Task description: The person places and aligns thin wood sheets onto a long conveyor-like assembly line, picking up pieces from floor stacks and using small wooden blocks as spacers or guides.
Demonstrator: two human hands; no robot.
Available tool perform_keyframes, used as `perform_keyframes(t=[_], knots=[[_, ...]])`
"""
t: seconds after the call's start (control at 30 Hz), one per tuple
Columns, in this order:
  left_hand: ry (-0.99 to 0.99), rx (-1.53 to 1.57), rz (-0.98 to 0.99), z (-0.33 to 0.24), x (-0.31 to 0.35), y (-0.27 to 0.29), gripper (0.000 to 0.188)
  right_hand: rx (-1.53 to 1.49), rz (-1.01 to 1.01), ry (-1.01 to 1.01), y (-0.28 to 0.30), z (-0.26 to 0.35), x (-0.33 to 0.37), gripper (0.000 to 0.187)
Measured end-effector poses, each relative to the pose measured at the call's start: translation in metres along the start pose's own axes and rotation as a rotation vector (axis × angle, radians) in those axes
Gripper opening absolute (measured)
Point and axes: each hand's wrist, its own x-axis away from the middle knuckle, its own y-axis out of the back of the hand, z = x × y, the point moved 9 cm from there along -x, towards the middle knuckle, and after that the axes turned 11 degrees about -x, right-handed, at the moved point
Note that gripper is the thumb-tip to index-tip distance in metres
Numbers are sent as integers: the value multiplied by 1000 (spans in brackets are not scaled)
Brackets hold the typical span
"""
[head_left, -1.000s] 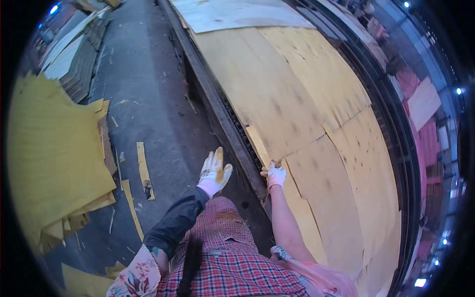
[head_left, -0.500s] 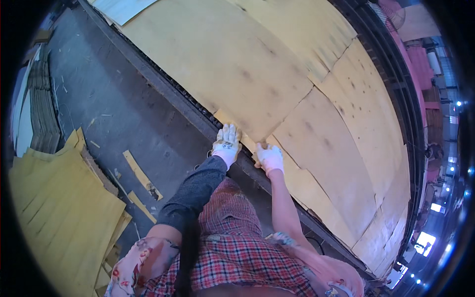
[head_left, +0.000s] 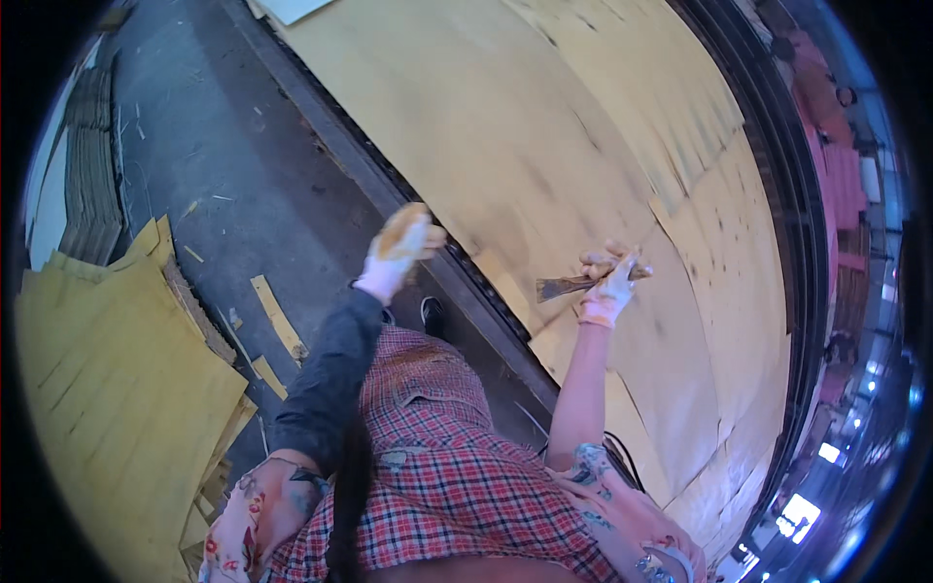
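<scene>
My right hand (head_left: pixel 612 291), in a white and tan work glove, is closed around a putty knife (head_left: pixel 564 288) above the veneer sheets. Its flat, flared blade points left, and the handle end shows past my fingers. My left hand (head_left: pixel 398 248), gloved the same way, hangs over the dark metal edge (head_left: pixel 360 185) of the platform. Motion blurs its fingers, so their grip is unclear. Under and between the hands lie large pale-yellow wood veneer sheets (head_left: pixel 486 126), with a seam and dark spots. A narrow veneer strip (head_left: pixel 503 287) lies along the near edge.
On the floor at left stands a pile of yellow veneer sheets (head_left: pixel 117 360), with a brown stack (head_left: pixel 92 165) beyond it. Loose veneer scraps (head_left: pixel 279 316) litter the grey floor (head_left: pixel 243 175). Dark rails (head_left: pixel 768 146) border the platform's far right side.
Both hands have lifted off the sheet edge. My left hand moved left and up; my right moved right over the sheets, bringing the putty knife into sight.
</scene>
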Motion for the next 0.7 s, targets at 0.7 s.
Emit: perform_keyframes(t=[0.7], knots=[[162,790,-923,159,120,708,10,461,1117,-717,-734,-398,326,36]])
